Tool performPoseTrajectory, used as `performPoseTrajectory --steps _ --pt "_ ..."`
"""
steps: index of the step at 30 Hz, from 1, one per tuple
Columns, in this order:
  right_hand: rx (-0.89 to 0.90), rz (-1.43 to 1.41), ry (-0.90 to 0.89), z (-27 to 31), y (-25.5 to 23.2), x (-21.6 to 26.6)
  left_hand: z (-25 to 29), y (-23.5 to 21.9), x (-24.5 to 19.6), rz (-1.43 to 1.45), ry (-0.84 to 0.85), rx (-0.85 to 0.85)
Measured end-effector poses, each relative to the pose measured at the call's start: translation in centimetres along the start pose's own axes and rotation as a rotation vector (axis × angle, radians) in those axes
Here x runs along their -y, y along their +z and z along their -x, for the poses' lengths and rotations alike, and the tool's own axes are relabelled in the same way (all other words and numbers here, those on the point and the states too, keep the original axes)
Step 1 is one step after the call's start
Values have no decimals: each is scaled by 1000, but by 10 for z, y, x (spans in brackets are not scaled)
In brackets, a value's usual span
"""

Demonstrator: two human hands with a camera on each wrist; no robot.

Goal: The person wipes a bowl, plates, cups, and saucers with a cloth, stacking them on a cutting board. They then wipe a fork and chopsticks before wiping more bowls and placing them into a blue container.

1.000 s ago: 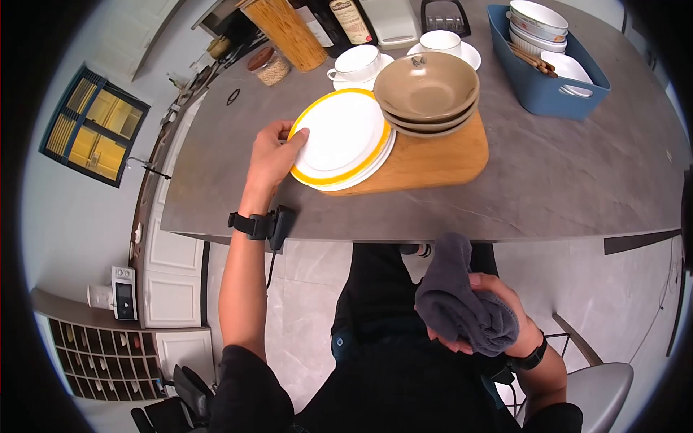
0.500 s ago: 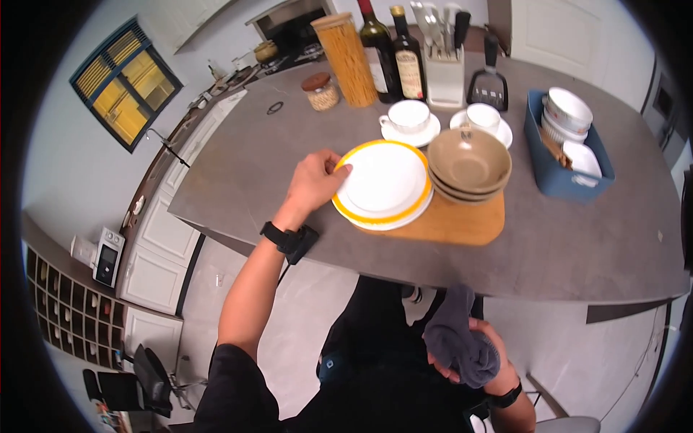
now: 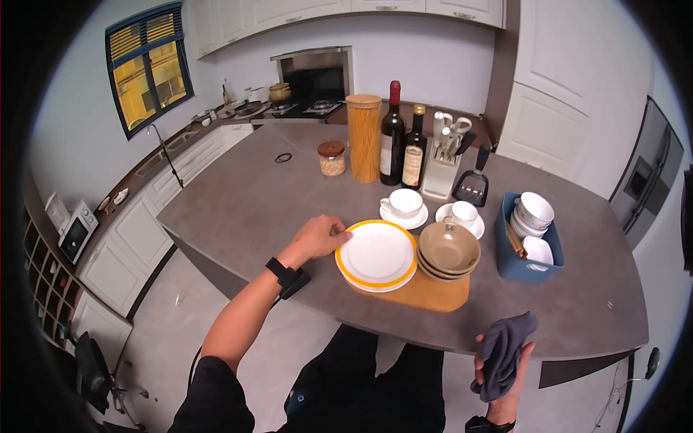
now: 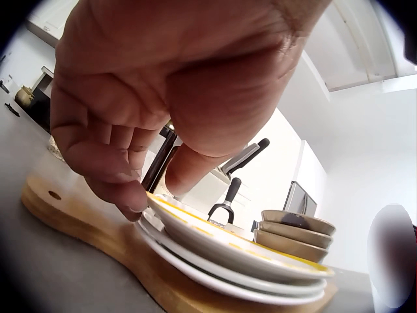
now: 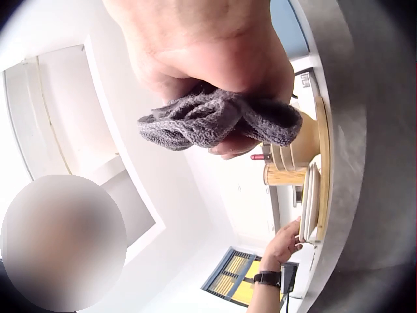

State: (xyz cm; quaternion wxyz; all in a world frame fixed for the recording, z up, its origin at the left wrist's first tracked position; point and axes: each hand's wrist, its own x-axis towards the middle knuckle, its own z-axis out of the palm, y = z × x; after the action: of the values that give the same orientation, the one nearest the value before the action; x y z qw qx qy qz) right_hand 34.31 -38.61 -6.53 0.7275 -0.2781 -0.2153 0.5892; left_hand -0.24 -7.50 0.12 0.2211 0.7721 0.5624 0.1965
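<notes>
My left hand (image 3: 317,238) pinches the left rim of the top plate (image 3: 377,252), white with a yellow edge. In the left wrist view the thumb lies over the rim, with the fingertips (image 4: 133,202) at its edge. More white plates (image 4: 221,277) are stacked beneath, on a wooden board (image 3: 444,297). Right beside them on the board stand stacked brown bowls (image 3: 451,249). My right hand (image 3: 507,405) holds a bunched dark grey cloth (image 3: 502,350) near the table's front edge, palm partly hidden by it.
Behind the plates stand two white cups (image 3: 404,203) on saucers. Farther back are a pasta jar (image 3: 364,141), a small jar (image 3: 332,160), two bottles (image 3: 392,144), a knife block (image 3: 440,169) and a black spatula (image 3: 473,184). A blue bin (image 3: 530,270) with bowls is at right.
The head view has tilted up, showing more of the kitchen. The right hand with the cloth has risen from below the table to its front edge. The left hand stays at the plate's rim.
</notes>
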Motion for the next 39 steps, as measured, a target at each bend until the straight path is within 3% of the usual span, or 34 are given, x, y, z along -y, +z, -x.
performPoseTrajectory --steps 5,8,14,15,16,19,23,24,27,32,35,39 --pt "-118 218 -149 -30 -2 12 -21 -8 2 -18 13 79" --pt "-143 490 -206 -48 -6 8 -23 -14 -4 -44 -34 208" --pt "-253 437 -167 -63 -20 1 -12 -18 0 224 -12 340" --pt "-284 390 -153 -64 -25 1 -9 -20 2 433 -35 342" --pt "-292 370 -135 -65 -28 1 -7 -23 5 641 -60 338" --pt "-341 285 -119 -64 -29 1 -10 -34 24 738 -99 236" --pt "-353 291 -85 -58 -51 2 -43 -44 72 802 -185 24" --pt "-430 243 -61 -57 -54 1 -51 -47 75 772 -206 -9" --pt "-425 260 -90 -57 -50 1 -78 -41 87 712 -262 -91" --pt "-526 168 -75 -54 -50 2 -108 -26 103 682 -277 -32" --pt "-606 190 230 -51 -36 12 -112 -22 104 675 -305 4" --pt "-582 146 240 -49 -39 13 -116 -19 106 681 -325 64"
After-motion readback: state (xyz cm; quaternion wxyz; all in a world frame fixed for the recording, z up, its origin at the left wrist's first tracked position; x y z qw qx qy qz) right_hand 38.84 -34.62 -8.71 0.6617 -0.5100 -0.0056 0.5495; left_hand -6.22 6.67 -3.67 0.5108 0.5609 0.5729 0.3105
